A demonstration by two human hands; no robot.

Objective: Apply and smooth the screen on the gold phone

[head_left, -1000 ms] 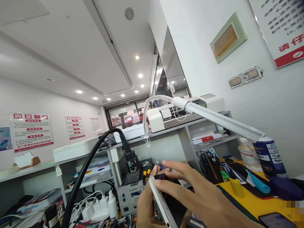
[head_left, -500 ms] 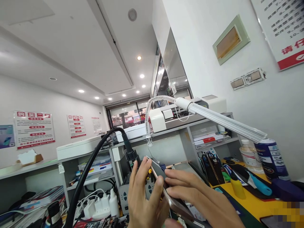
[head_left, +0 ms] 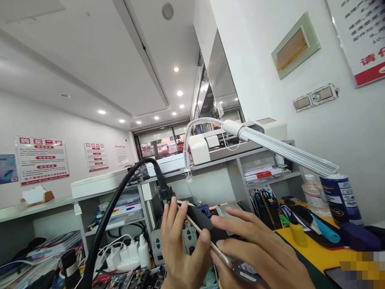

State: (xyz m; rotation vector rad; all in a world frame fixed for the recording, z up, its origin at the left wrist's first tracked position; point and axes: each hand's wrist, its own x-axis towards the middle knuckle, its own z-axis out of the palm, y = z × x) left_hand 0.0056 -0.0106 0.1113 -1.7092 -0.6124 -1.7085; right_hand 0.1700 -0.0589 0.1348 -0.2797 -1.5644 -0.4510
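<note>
A smartphone (head_left: 199, 220) with a dark face and a thin pinkish metal edge is tilted in front of me, between both hands. My left hand (head_left: 184, 245) holds its upper left edge, fingers behind and thumb along the near side. My right hand (head_left: 255, 251) is at the lower right end. Its fingers lie over the dark face, the top one lifted and spread, while the thumb is under the near edge. My right fingers cover part of the phone.
A black hose (head_left: 104, 224) arches on the left, above circuit boards (head_left: 129, 279) and a power strip (head_left: 129, 261). A white lamp (head_left: 285, 150) reaches across to the right. A blue can (head_left: 341, 200), a clear bottle (head_left: 313, 194) and tools stand on the yellow bench (head_left: 319, 261).
The phone has turned, showing more of its dark face and lying at a flatter slant. My right fingers have spread, and the right thumb now shows under the edge. The view has shifted slightly.
</note>
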